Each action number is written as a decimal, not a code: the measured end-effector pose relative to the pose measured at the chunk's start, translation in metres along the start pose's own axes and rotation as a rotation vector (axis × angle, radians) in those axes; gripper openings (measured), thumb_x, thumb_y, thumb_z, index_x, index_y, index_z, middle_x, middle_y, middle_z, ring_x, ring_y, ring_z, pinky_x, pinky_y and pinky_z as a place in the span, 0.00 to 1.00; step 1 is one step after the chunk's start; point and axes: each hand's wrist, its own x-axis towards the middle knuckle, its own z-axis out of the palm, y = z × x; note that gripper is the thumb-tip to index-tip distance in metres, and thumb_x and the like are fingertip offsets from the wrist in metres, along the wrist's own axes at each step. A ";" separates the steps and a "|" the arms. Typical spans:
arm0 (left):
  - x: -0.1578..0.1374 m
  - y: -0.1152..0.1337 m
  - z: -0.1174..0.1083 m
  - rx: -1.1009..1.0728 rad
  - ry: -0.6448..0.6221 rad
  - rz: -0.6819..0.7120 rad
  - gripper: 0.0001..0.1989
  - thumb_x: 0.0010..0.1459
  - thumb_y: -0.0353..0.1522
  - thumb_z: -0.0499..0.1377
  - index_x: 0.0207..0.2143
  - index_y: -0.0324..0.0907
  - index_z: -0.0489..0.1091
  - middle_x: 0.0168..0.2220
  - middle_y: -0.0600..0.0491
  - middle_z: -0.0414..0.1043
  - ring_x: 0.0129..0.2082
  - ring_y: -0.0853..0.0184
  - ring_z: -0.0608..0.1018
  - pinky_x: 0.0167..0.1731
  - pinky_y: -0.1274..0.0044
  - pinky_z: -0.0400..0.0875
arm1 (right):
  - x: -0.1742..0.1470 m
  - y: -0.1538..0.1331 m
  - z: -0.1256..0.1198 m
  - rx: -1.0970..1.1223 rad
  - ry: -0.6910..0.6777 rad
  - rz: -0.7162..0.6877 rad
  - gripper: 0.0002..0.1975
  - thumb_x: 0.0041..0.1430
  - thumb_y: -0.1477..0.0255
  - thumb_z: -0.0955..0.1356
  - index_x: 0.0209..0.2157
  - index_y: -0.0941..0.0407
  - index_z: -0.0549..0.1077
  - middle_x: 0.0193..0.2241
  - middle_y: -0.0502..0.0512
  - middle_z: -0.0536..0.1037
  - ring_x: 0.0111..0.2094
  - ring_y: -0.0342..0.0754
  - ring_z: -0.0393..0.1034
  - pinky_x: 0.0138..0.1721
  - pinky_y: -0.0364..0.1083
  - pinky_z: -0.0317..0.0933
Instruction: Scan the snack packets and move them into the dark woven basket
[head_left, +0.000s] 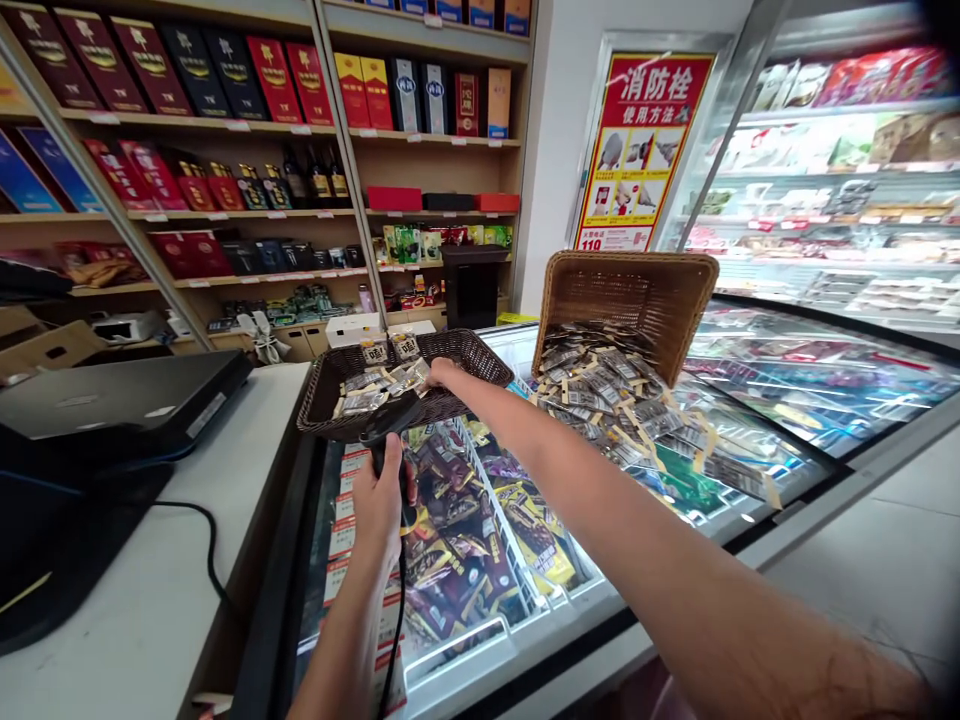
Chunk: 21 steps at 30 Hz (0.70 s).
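Observation:
My left hand (pixel 381 492) is wrapped round the handle of a black barcode scanner (pixel 390 420), whose cord hangs down along my forearm. The scanner's head points at the dark brown woven basket (pixel 311 408). Reaching far forward, my right hand (pixel 444 374) is at that basket with curled fingers, at the edge of a small snack packet (pixel 411 377). Several similar packets lie in the basket. To the right, a lighter wicker basket (pixel 630 265) lies tipped on its side. A heap of small packets (pixel 600 390) spills out of it onto the freezer's glass top.
Beneath my hands is a glass-topped chest freezer (pixel 525 625) holding bagged goods. A white counter (pixel 247 450) with black equipment (pixel 127 400) stands on the left. Shelves of boxed bottles (pixel 270 80) line the back, and a lit display fridge (pixel 847 200) is at the right.

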 end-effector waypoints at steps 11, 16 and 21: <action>-0.006 -0.002 0.011 0.064 -0.073 0.028 0.32 0.49 0.62 0.69 0.31 0.45 0.66 0.20 0.61 0.67 0.15 0.73 0.66 0.14 0.80 0.59 | -0.093 0.020 -0.077 0.155 0.334 -0.066 0.17 0.66 0.68 0.72 0.55 0.52 0.73 0.50 0.58 0.82 0.52 0.56 0.75 0.51 0.50 0.67; -0.010 -0.003 0.016 0.073 -0.123 0.049 0.33 0.49 0.64 0.67 0.31 0.45 0.66 0.20 0.61 0.66 0.15 0.73 0.66 0.14 0.80 0.58 | -0.182 0.077 -0.097 0.512 0.479 -0.158 0.08 0.67 0.64 0.70 0.41 0.54 0.76 0.39 0.54 0.81 0.42 0.50 0.75 0.46 0.46 0.66; -0.013 -0.010 0.020 0.105 -0.199 0.056 0.31 0.52 0.62 0.67 0.34 0.44 0.68 0.20 0.60 0.67 0.15 0.72 0.66 0.14 0.80 0.57 | -0.232 0.134 -0.076 0.787 0.556 -0.011 0.16 0.67 0.53 0.67 0.35 0.51 0.70 0.26 0.46 0.69 0.29 0.45 0.65 0.32 0.43 0.62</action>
